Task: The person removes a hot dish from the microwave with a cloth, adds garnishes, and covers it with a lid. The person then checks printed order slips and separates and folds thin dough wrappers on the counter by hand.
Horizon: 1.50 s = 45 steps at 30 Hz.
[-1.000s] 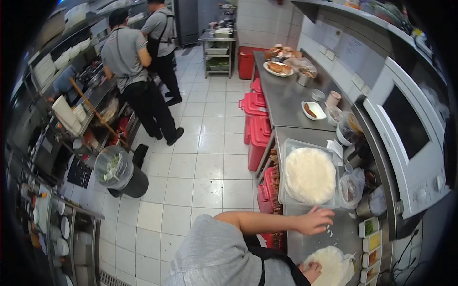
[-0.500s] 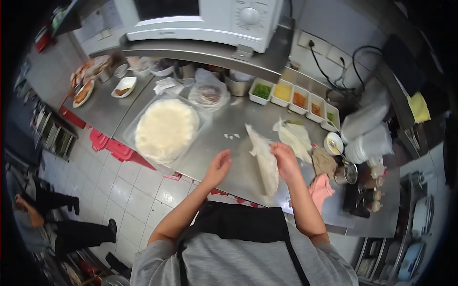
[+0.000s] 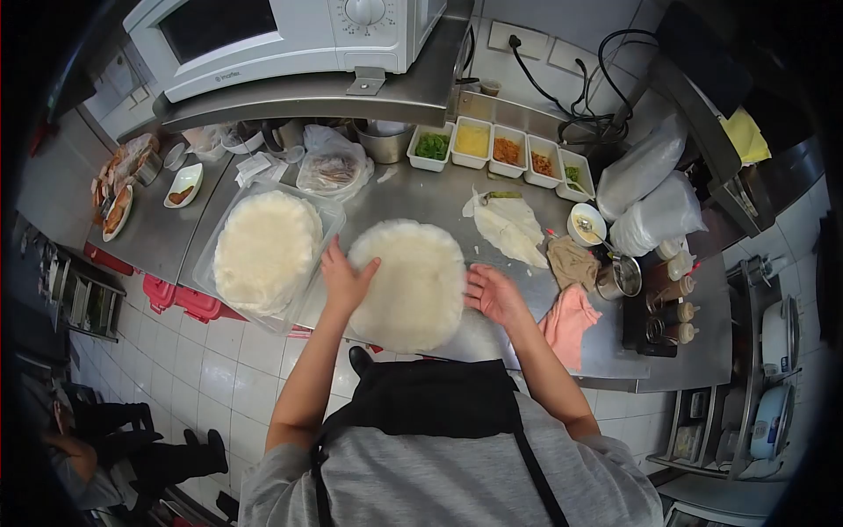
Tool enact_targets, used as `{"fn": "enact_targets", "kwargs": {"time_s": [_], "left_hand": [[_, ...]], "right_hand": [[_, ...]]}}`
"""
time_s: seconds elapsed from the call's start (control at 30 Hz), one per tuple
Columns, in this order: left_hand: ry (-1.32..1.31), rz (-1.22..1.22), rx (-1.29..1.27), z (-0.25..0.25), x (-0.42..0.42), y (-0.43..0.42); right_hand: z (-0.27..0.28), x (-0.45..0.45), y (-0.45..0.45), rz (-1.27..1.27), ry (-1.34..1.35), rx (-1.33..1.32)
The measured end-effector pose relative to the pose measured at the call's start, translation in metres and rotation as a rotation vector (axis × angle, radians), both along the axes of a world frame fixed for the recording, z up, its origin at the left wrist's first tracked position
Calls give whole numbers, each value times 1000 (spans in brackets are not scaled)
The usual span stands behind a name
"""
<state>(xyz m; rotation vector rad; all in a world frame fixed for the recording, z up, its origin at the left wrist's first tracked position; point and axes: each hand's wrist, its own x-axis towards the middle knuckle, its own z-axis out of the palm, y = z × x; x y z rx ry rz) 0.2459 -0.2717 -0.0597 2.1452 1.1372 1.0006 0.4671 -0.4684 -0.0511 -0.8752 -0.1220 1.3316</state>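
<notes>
A round, pale, thin dough wrapper [image 3: 408, 290] is spread out flat in front of me at the counter's front. My left hand [image 3: 347, 279] is at its left edge, thumb spread over the wrapper and fingers pointing toward the plastic tub. At the right edge, my right hand [image 3: 493, 294] is turned partly palm up, its fingers apart and their tips by the rim. Left of the wrapper, a stack of similar round wrappers [image 3: 268, 250] lies in a clear plastic tub [image 3: 329, 213]. A crumpled wrapper piece [image 3: 505, 228] with a green strip on it lies to the right.
White containers of chopped greens [image 3: 431, 146], yellow shreds [image 3: 472, 140] and orange filling [image 3: 507, 151] line the back. Rightward are a bowl with a spoon [image 3: 586, 225], brown cloth [image 3: 572, 263], pink cloth [image 3: 571, 325] and squeeze bottles [image 3: 680, 312]. A microwave [image 3: 290, 53] overhangs; another person stands lower left.
The wrapper, hanging folded from my right hand before, is now spread flat between both hands. My left hand has moved left to its edge. The camera view has shifted.
</notes>
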Motion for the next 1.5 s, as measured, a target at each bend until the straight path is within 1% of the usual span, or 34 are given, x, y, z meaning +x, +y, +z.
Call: {"fn": "enact_targets", "kwargs": {"time_s": [0.03,0.07,0.17,0.23,0.33,0.43,0.53,0.63,0.73,0.83,1.03,1.13,1.2,1.23,1.27,1.3,1.37,1.4,1.5], "left_hand": [[149,54,179,7,4,-7],[46,-52,201,15,11,-16],[-30,-361,171,11,32,-37],[-115,-407,-306,23,48,-61],[-159,-456,-355,11,65,-75],[-145,-497,-383,14,67,-80],[-259,-490,-470,5,65,-76],[-374,-498,-492,-6,63,-75],[-520,-494,-975,-4,57,-69],[-390,-530,-865,-7,52,-61],[-376,-492,-790,-5,57,-60],[-392,-530,-775,-6,61,-64],[-418,-553,-746,-19,65,-65],[-264,-579,-783,-20,64,-59],[-307,-620,-813,-38,66,-54],[-331,-605,-808,-30,62,-56],[-260,-559,-865,-30,57,-52],[-199,-552,-851,-17,54,-52],[-160,-621,-784,-34,55,-44]], "right_hand": [[-7,0,1,3,-46,-46],[-13,1,3,5,-94,-92],[-14,3,6,37,-235,-216],[-14,2,11,44,-372,-296],[-15,0,14,42,-328,-234],[-7,-13,16,50,-122,-50],[-15,-19,20,92,-98,16],[-15,-24,21,105,-37,57],[-9,-26,24,115,-46,40],[-4,-27,24,160,-22,97],[-3,-28,27,143,-3,122],[9,-29,24,150,-84,99],[2,-32,24,164,-272,31],[-5,-30,27,156,-382,7],[-17,-29,31,160,-520,0],[-32,-28,35,157,-658,-10],[-51,-27,39,109,-688,32],[-49,-27,39,116,-638,48],[-16,-32,33,133,-514,26]]}}
